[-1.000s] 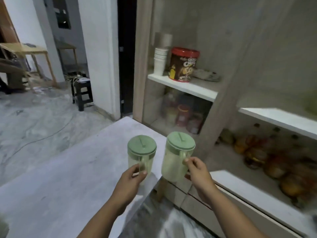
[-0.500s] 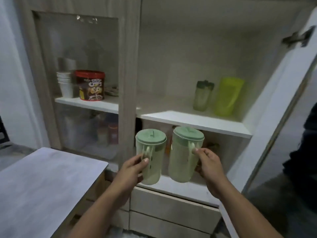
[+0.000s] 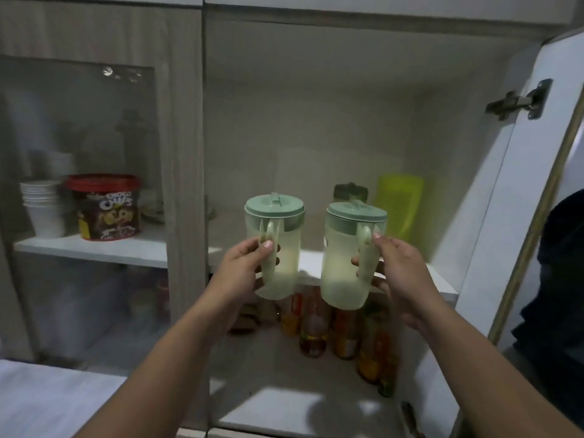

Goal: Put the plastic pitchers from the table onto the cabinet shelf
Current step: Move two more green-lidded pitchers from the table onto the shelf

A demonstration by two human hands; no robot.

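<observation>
Two pale green plastic pitchers with darker green lids hang upright in front of the open cabinet. My left hand (image 3: 245,267) grips the handle of the left pitcher (image 3: 281,245). My right hand (image 3: 398,267) grips the handle of the right pitcher (image 3: 343,263). Both pitchers are held at the front edge of the white cabinet shelf (image 3: 313,263), their bases below its level and their lids above it. Neither pitcher rests on anything.
At the back right of the shelf stand a dark-lidded bottle (image 3: 349,192) and a yellow-green tumbler (image 3: 399,210). Behind the glass door at left are stacked white cups (image 3: 42,207) and a red-lidded cereal tub (image 3: 106,207). Several bottles (image 3: 316,324) fill the lower compartment. The open door (image 3: 518,216) stands right.
I have stepped from the table to the cabinet. Both pitchers have risen to shelf height and moved slightly apart. The view has closed in on the open compartment.
</observation>
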